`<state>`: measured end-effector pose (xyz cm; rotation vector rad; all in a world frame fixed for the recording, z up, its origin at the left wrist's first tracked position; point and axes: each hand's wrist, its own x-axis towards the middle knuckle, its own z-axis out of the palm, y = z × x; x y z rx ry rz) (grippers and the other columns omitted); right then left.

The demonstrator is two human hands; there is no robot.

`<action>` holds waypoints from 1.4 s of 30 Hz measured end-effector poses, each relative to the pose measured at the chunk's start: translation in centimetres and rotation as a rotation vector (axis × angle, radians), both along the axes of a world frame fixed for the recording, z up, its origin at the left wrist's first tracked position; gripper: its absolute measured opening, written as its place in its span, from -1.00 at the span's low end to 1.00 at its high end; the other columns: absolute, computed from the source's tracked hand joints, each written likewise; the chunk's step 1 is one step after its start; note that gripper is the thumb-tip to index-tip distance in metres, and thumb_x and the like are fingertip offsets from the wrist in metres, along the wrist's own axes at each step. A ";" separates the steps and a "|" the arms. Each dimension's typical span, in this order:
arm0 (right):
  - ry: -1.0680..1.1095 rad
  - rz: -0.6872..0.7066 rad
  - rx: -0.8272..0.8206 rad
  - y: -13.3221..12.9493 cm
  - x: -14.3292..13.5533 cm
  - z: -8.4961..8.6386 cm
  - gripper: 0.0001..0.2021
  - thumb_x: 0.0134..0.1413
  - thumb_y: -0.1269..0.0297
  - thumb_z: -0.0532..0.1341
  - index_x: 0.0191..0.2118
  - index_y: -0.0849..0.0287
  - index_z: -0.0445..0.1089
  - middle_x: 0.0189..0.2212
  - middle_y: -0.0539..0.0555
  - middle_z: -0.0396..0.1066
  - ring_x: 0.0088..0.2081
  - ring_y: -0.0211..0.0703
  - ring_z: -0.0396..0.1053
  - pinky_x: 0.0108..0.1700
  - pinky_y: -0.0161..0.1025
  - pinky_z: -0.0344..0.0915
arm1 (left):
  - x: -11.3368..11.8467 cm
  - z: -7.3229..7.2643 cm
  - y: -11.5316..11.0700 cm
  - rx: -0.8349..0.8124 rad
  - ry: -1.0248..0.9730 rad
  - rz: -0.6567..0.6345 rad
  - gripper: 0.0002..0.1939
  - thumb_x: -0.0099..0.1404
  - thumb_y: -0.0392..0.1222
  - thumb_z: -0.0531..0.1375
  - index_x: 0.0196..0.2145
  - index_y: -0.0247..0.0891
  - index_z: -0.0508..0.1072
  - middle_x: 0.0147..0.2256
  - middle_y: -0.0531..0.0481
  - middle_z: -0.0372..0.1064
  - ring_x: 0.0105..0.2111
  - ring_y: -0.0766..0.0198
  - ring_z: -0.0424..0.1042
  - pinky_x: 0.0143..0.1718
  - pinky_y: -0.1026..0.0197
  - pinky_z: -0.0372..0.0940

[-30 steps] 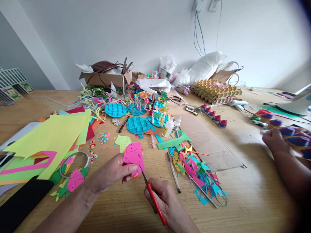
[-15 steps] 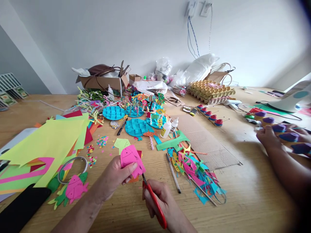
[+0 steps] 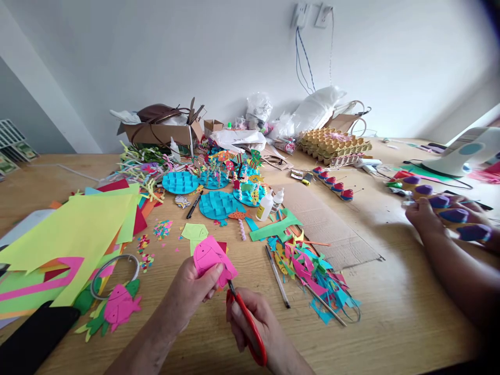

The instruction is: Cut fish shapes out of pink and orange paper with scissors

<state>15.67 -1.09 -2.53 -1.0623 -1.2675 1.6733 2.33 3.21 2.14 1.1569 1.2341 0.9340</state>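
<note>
The left hand [image 3: 191, 291] pinches a pink fish [image 3: 212, 259] while the right hand [image 3: 253, 325], just beside it, grips red scissors [image 3: 246, 320] cutting its lower edge.

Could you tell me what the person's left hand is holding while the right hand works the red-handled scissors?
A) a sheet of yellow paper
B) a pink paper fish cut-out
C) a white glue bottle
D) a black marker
B: the left hand pinches a pink paper fish with a drawn eye and mouth, and the blades of the red scissors in the right hand meet its lower edge.
</note>
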 end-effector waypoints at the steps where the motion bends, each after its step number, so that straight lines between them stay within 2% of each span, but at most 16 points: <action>1: -0.002 -0.004 0.009 0.0 0.0 0.0 -0.48 -0.04 -0.27 0.07 -0.57 0.17 0.16 -0.80 -0.15 0.06 -0.76 -0.40 -0.04 -0.71 -0.43 -0.04 | 0.0 0.0 0.0 -0.005 -0.009 -0.003 -0.77 0.05 -0.10 0.10 -0.65 -0.25 0.23 -0.74 0.19 0.09 -0.72 0.45 0.03 -0.68 0.36 -0.03; 7: 0.000 -0.016 0.065 -0.1 0.2 -0.2 -0.48 0.01 -0.25 0.03 -0.59 0.16 0.13 -0.79 -0.15 0.03 -0.75 -0.40 -0.06 -0.72 -0.44 -0.05 | 0.2 -0.3 -0.2 -0.035 -0.058 0.009 -0.78 0.04 -0.10 0.14 -0.63 -0.25 0.24 -0.72 0.19 0.12 -0.71 0.46 0.05 -0.69 0.38 -0.02; 19: -0.007 -0.011 0.066 -0.2 0.4 -0.5 -0.48 0.03 -0.24 0.02 -0.59 0.16 0.11 -0.77 -0.15 0.01 -0.75 -0.42 -0.05 -0.74 -0.45 -0.08 | 0.0 -0.8 -0.2 -0.072 -0.114 0.000 -0.79 0.05 -0.10 0.18 -0.57 -0.25 0.25 -0.70 0.18 0.17 -0.69 0.45 0.09 -0.67 0.38 0.01; 28: -0.032 -0.009 0.106 -0.1 0.8 -0.6 -0.48 0.02 -0.24 0.03 -0.61 0.16 0.09 -0.74 -0.14 -0.03 -0.71 -0.41 -0.08 -0.72 -0.44 -0.12 | -0.1 -0.6 -0.3 -0.105 -0.138 -0.017 -0.78 0.03 -0.12 0.19 -0.60 -0.26 0.26 -0.70 0.17 0.16 -0.69 0.46 0.08 -0.68 0.38 -0.02; 38: -0.166 0.006 0.168 -0.3 1.3 -1.2 -0.61 0.17 0.04 0.02 -0.57 0.16 0.10 -0.69 -0.13 0.00 -0.65 -0.38 -0.04 -0.64 -0.43 -0.05 | -0.6 -0.7 0.0 -0.096 -0.139 -0.116 -0.76 0.07 -0.08 0.17 -0.59 -0.28 0.26 -0.69 0.18 0.13 -0.69 0.47 0.04 -0.66 0.37 -0.04; 42: -0.186 0.015 0.169 -0.4 1.2 -1.2 -0.61 0.19 0.03 -0.01 -0.56 0.15 0.08 -0.69 -0.13 0.01 -0.65 -0.37 -0.03 -0.63 -0.42 -0.03 | -0.6 -0.7 -0.1 -0.109 -0.134 -0.136 -0.76 0.08 -0.09 0.17 -0.59 -0.28 0.26 -0.69 0.18 0.13 -0.69 0.47 0.03 -0.66 0.37 -0.06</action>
